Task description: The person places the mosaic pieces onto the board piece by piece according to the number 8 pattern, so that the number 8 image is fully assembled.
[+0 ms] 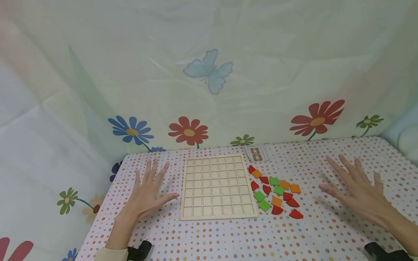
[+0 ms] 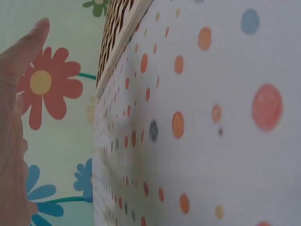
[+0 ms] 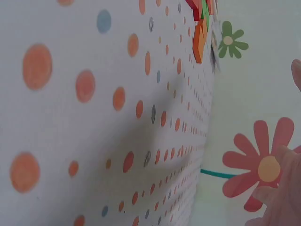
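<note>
A pale wooden grid board (image 1: 216, 187) with rows of square cells lies on the dotted tablecloth. My left hand (image 1: 147, 195) is spread over the cloth at the board's left, its thumb pointing toward the frame. On the far right my right hand (image 1: 357, 192) also has its fingers spread, holding nothing. Between the board and that hand lies a loose scatter of flat pieces: red rounded wedges (image 1: 296, 214), green squares (image 1: 264, 205) and orange squares (image 1: 295, 188). In the right wrist view an orange piece (image 3: 198, 44) shows edge-on at the top.
A small printed card (image 1: 256, 153) with a coloured grid pattern lies at the table's back, behind the pieces. A hanging cloth (image 1: 261, 72) with flowers and a butterfly rises behind the table. The tablecloth (image 1: 209, 239) continues in front of the board.
</note>
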Demonstrator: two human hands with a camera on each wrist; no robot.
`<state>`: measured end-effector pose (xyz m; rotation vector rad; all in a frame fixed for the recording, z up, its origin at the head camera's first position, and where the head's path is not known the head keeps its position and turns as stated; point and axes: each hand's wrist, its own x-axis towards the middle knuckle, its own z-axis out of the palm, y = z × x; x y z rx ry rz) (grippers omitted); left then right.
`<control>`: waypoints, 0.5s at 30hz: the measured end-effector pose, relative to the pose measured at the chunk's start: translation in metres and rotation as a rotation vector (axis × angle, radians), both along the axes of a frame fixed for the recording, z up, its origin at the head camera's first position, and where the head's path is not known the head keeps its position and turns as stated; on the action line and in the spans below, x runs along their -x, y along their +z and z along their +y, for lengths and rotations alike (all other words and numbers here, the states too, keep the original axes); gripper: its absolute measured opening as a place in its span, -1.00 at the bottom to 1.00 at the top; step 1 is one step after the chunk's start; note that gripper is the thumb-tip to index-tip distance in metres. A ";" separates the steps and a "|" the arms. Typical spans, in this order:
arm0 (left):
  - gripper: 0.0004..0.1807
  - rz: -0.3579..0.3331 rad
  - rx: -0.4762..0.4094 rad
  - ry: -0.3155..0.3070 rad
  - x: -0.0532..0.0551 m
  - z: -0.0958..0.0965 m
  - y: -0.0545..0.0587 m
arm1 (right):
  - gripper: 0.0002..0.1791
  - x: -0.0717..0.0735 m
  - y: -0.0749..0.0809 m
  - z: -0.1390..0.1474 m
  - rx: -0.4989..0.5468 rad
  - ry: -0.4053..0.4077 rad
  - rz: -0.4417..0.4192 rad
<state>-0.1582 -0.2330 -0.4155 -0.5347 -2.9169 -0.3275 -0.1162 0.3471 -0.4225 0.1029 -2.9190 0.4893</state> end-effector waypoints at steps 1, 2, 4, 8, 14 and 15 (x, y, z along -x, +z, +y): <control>0.12 -0.011 -0.006 -0.007 0.000 0.002 0.000 | 0.12 -0.001 0.000 -0.001 -0.003 0.000 -0.001; 0.12 -0.019 -0.009 -0.015 0.000 0.005 -0.001 | 0.12 -0.001 0.001 -0.002 -0.005 0.001 -0.002; 0.12 -0.036 -0.009 -0.031 0.001 0.010 -0.003 | 0.12 -0.002 0.003 -0.006 -0.012 0.006 0.001; 0.14 -0.066 -0.019 -0.067 0.000 0.019 -0.008 | 0.11 -0.004 0.010 -0.019 -0.015 0.035 0.010; 0.12 -0.075 -0.020 -0.129 0.001 0.032 -0.013 | 0.12 -0.007 0.023 -0.038 -0.037 0.110 0.027; 0.12 -0.081 -0.018 -0.135 0.001 0.033 -0.013 | 0.12 -0.007 0.025 -0.042 -0.039 0.122 0.027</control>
